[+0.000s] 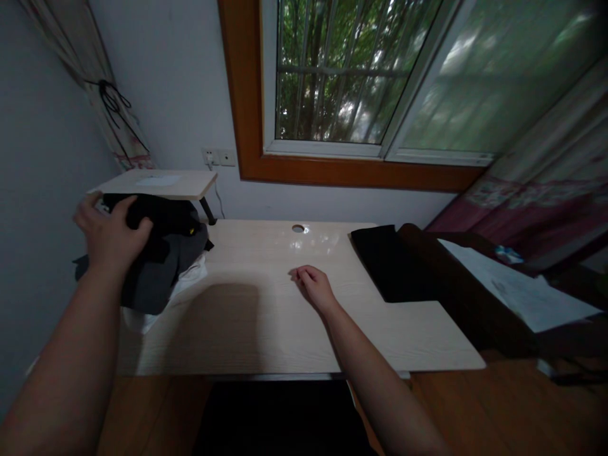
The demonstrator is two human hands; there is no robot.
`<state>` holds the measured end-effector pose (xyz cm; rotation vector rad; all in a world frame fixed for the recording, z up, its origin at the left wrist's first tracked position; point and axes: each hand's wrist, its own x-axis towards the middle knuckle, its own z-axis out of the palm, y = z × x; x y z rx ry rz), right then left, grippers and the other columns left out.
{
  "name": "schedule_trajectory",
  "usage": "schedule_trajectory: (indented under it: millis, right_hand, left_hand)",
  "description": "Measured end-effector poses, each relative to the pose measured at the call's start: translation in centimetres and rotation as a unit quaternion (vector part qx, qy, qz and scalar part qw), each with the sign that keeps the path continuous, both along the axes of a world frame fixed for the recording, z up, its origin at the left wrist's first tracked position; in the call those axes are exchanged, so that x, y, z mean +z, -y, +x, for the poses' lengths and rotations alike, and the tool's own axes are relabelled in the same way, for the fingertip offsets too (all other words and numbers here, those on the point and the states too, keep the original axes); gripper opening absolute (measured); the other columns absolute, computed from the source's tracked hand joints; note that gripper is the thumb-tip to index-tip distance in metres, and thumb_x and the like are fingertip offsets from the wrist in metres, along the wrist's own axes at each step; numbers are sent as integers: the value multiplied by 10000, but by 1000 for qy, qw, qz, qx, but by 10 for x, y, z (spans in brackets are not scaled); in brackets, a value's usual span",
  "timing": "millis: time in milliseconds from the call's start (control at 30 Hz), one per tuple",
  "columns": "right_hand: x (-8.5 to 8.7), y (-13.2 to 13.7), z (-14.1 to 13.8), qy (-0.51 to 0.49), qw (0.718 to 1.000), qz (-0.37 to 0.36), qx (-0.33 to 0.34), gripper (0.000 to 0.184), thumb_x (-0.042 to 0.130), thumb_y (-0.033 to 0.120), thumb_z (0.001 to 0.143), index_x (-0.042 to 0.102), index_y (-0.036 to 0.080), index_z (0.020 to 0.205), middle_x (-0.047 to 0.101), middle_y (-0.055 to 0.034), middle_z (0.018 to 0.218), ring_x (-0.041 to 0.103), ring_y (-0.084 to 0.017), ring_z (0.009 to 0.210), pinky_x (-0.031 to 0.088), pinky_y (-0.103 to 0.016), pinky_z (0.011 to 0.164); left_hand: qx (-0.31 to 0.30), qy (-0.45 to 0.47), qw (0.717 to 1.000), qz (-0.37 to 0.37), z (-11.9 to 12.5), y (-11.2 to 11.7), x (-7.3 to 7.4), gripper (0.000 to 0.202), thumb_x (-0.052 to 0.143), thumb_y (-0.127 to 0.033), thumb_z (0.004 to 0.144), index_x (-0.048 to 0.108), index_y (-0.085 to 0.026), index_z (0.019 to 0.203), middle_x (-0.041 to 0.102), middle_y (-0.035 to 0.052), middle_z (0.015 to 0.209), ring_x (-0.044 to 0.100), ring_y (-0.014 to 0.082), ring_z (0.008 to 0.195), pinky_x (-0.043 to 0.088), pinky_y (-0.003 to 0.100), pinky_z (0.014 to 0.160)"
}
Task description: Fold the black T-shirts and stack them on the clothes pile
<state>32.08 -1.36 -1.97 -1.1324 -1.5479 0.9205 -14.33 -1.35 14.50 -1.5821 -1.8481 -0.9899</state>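
Observation:
At the left end of the desk, a heap of dark garments point(156, 266) lies in black and grey, with white cloth point(192, 273) under it. My left hand point(111, 231) reaches over the top of this heap, its fingers and thumb curled on a black garment point(164, 212). Part of the grip is hidden behind the hand. My right hand point(313, 285) rests loosely closed on the desk top, with nothing visible in it. Farther right, a flat black folded cloth point(392, 266) lies by the desk's right edge.
The pale wooden desk point(280, 323) has a cable hole point(298, 228) near its back. A small raised shelf point(185, 183) stands behind the heap. To the right is a dark surface with white sheets point(517, 285). A window point(351, 76) is above.

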Motion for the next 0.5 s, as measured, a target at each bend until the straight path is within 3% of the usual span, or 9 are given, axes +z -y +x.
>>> schedule_trajectory:
  millis: [100,233,333,400,500]
  right_hand:
    - [0,0,0,4,1000,6,7,323,527,419,937,742,199,839,753,-49,868,674,-199,853,495,-308,826]
    - [3,1,0,18,1000,11,6,316,527,408,936,740,200,827,751,-47,865,677,-197,854,495,-308,833]
    - [4,2,0,33,999,15,3,312,524,391,935,745,205,818,752,-44,868,677,-196,859,495,-308,839]
    - [3,2,0,38,999,13,5,314,518,392,938,754,208,842,753,-42,875,677,-195,861,498,-306,834]
    - [2,1,0,40,999,6,7,317,511,393,942,759,209,874,755,-42,885,677,-193,852,505,-304,821]
  left_hand:
    - [-17,-11,997,79,12,4,5,514,652,-289,868,613,-144,1360,258,168,1583,226,353,1488,222,629,1190]
    - [-66,-29,997,-17,18,-7,-16,474,565,-267,933,599,-113,1380,459,168,1533,327,319,1450,219,606,1189]
    - [-65,-50,993,-84,21,-15,-36,496,536,-294,960,561,-108,1419,469,178,1550,346,317,1447,237,596,1175]
    - [-53,-65,993,-87,24,-16,-42,492,524,-319,971,566,-125,1421,471,174,1554,347,319,1456,258,585,1168]
    - [-47,-68,994,-66,29,-13,-40,469,509,-345,975,604,-132,1382,512,176,1518,385,328,1443,260,608,1167]
